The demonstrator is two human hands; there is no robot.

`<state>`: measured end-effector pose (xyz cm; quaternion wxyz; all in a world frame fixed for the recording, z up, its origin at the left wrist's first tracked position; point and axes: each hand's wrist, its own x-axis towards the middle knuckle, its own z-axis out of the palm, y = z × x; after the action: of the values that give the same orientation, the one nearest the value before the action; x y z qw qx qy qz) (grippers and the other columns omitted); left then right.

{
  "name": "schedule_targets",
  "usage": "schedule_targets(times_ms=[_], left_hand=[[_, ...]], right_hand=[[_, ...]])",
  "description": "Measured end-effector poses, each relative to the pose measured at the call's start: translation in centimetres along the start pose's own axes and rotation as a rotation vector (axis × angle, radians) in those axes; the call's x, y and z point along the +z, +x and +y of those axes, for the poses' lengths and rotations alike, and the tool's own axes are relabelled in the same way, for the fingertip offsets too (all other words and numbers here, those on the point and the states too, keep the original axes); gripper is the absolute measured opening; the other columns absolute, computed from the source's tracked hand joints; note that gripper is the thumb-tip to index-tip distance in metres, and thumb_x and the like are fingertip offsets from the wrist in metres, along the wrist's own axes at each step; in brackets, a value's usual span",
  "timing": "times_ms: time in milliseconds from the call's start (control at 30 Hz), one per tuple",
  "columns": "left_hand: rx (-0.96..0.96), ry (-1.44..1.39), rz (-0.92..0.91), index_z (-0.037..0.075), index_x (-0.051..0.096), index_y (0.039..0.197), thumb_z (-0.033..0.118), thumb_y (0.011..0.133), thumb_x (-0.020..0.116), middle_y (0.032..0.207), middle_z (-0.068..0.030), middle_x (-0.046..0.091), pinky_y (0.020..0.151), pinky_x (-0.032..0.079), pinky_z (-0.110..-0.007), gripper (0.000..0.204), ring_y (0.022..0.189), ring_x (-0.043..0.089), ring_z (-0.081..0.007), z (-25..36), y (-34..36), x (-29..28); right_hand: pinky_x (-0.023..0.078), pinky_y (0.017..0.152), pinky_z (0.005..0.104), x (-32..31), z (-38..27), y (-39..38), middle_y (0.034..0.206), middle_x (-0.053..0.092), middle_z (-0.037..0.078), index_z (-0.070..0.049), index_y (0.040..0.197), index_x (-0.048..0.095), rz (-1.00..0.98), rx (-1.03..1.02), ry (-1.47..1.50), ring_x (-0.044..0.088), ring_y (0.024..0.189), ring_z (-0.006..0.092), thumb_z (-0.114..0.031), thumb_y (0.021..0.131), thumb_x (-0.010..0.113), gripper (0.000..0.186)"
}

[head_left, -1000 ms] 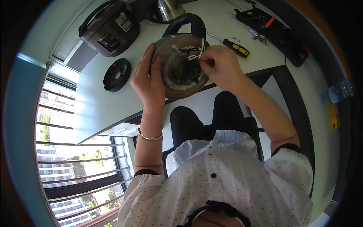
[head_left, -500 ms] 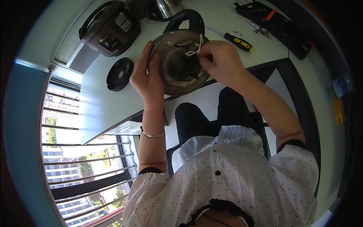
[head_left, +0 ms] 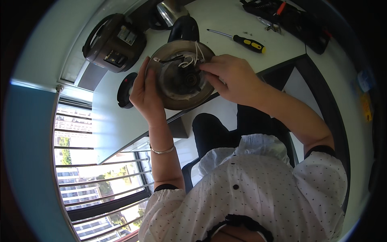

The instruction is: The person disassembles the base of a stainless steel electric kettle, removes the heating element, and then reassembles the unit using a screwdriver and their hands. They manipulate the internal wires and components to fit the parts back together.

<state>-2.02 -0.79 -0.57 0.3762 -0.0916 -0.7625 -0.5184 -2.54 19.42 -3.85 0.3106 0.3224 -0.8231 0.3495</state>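
An electric kettle (head_left: 164, 93) lies tipped with its opened underside toward me, its black handle (head_left: 184, 29) pointing away. Thin white wires (head_left: 197, 51) loop out of the exposed base, beside dark inner parts (head_left: 191, 79). My left hand (head_left: 147, 89) is closed round the kettle's left side, steadying it, thumb and fingers along the metal wall. With fingertips bent in, my right hand (head_left: 231, 76) reaches into the base at the right, right by the white wires; what the fingertips pinch is too small to make out. A round black base cover (head_left: 125, 90) lies left of the kettle, partly behind my left hand.
A yellow-and-black screwdriver (head_left: 249, 43) lies right of the kettle near small loose bits (head_left: 246, 33). Beyond sit a black tool case (head_left: 296, 24) and metal pliers-like tool (head_left: 269, 25). A brown rice cooker (head_left: 115, 44) and another metal kettle (head_left: 172, 11) stand at the back left. A barred window is at left.
The kettle and both hands sit slightly lower and further left in view, and more of the handle's length points straight away. My right fingertips have moved deeper over the base's inner parts.
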Motion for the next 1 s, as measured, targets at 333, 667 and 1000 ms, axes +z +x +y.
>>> schedule_targets(times_ms=[333,667,1000], left_hand=[[-0.002,-0.03,-0.012,-0.003,0.061,0.117,0.004,0.092,0.053,0.103,-0.0106,0.068,0.082,0.048,-0.023,0.027,0.09,0.062,-0.0115,0.0,0.2,0.0],[-0.028,-0.101,-0.03,-0.004,0.06,0.117,0.003,0.092,0.052,0.106,-0.0121,0.067,0.084,0.048,-0.023,0.028,0.092,0.062,-0.0131,-0.2,0.3,-0.1],[-0.048,-0.126,-0.041,-0.004,0.06,0.117,0.004,0.091,0.053,0.107,-0.0123,0.067,0.084,0.048,-0.023,0.028,0.094,0.062,-0.0128,-0.2,0.4,-0.3]], right_hand=[[0.051,0.067,0.0403,-0.4,-0.9,0.0,0.079,0.062,0.012,-0.003,0.095,0.062,-0.148,0.077,0.043,0.063,0.075,0.0289,-0.011,0.079,0.058,0.017],[0.052,0.07,0.0391,-0.3,0.3,0.6,0.081,0.063,0.014,-0.001,0.095,0.065,-0.156,0.066,0.206,0.063,0.076,0.0306,-0.01,0.079,0.059,0.019],[0.052,0.073,0.0347,-0.7,2.0,1.6,0.084,0.061,0.006,-0.006,0.095,0.067,-0.22,-0.193,0.051,0.062,0.083,0.0226,-0.01,0.077,0.065,0.018]])
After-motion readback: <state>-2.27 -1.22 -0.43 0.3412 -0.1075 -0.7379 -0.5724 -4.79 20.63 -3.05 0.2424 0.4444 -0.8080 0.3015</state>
